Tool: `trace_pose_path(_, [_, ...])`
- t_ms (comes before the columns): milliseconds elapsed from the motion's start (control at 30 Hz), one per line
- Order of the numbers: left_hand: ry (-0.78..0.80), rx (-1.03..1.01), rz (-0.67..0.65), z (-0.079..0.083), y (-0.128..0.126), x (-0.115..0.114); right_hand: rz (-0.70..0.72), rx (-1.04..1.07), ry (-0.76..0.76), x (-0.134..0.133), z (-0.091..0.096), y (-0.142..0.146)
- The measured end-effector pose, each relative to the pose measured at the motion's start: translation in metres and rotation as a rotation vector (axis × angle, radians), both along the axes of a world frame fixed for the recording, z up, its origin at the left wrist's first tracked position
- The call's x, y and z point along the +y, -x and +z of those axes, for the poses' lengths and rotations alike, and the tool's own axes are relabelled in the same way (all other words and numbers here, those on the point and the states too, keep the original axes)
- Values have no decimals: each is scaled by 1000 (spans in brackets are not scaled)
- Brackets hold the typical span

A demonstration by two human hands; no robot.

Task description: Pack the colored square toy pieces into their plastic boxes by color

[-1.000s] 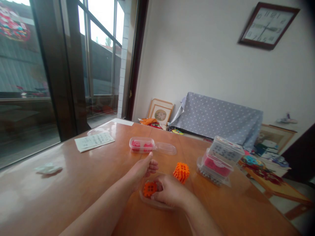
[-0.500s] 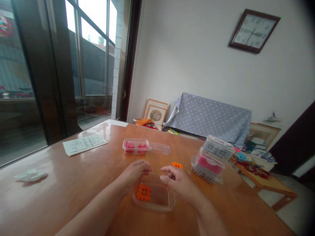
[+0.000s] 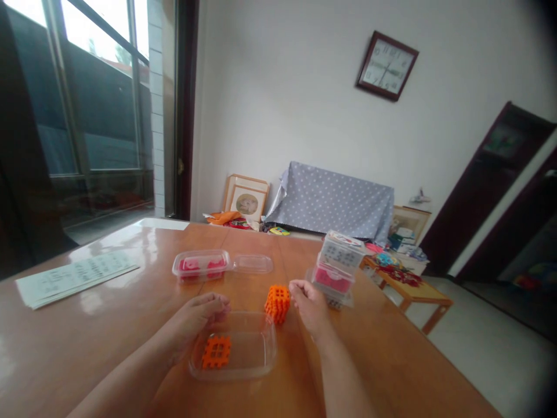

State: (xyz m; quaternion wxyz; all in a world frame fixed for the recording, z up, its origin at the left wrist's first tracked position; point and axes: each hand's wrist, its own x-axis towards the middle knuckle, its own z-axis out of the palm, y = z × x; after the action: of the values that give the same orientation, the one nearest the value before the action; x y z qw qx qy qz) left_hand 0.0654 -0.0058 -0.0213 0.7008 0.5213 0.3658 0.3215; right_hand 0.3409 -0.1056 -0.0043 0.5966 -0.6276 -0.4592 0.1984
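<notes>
One view only, worn on the person's head, looking forward and down across the glossy brown wooden table point(image 3: 108, 325) from its near edge towards the far edge. It sits close: both forearms enter from the bottom. The frame tilts, taking in the window wall on the left and the white wall with the brown-framed square clock point(image 3: 386, 65) ahead.

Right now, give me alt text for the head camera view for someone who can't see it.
Two bare hands work at a wooden table: the left hand rests on the rim of a clear plastic tray holding one flat orange grid piece, while the right hand touches an orange cube of grid pieces. Behind sit an open box of pink pieces, stacked boxes and a paper sheet.
</notes>
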Motion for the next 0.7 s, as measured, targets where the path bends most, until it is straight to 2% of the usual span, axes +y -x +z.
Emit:
trace_pose_path(233, [-10, -11, 31, 2, -5, -6, 4, -10, -18, 3, -11, -3])
trace_pose_path(467, [-32, 16, 69, -4, -9, -8, 52, 12, -4, 2, -10, -4])
trace_pose_path(633, [0, 8, 82, 0, -11, -12, 26, -6, 13, 2, -15, -14])
trace_pose_path(700, [-8, 8, 75, 1, -11, -12, 69, -16, 39, 3, -18, -16])
